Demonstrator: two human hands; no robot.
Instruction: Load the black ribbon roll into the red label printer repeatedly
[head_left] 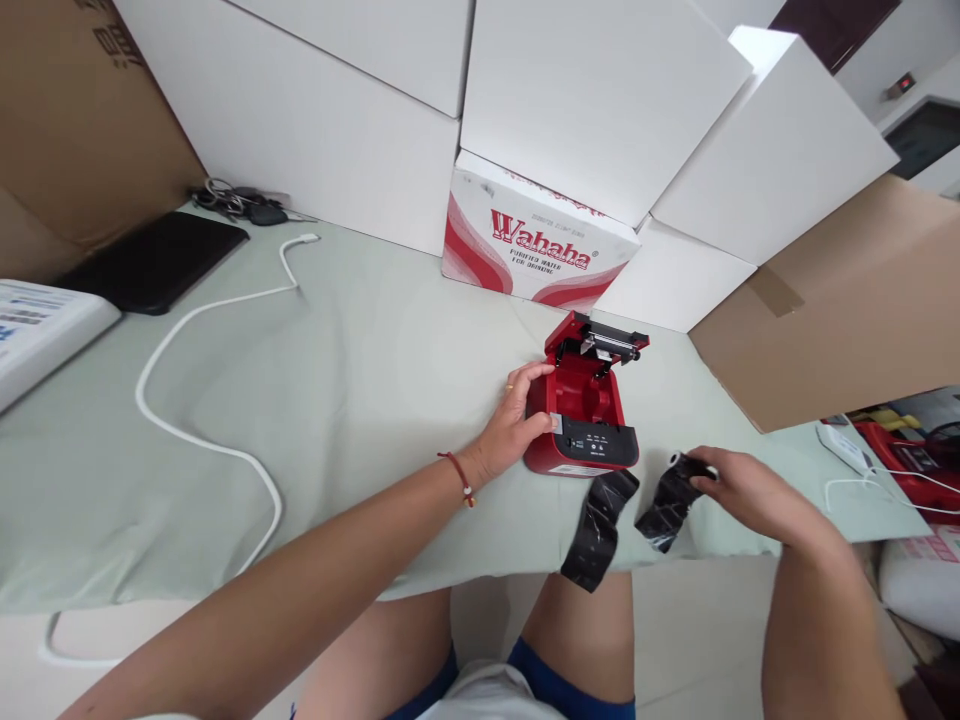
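A small red label printer sits on the table with its lid raised and its red inner bay exposed. My left hand grips its left side, thumb on the front rim and fingers along the side edge. To the right of the printer, my right hand pinches a narrow roll of glossy black label paper with a white core end. A wavy black strip lies in front of the printer and reaches past the table's front edge. Whether the strip joins the roll or the printer, I cannot tell.
White boxes and a Wahaba-style printed water carton wall off the back. Brown cardboard stands at right. Leftward lie a white cable, a black tablet-like slab, keys and a white box.
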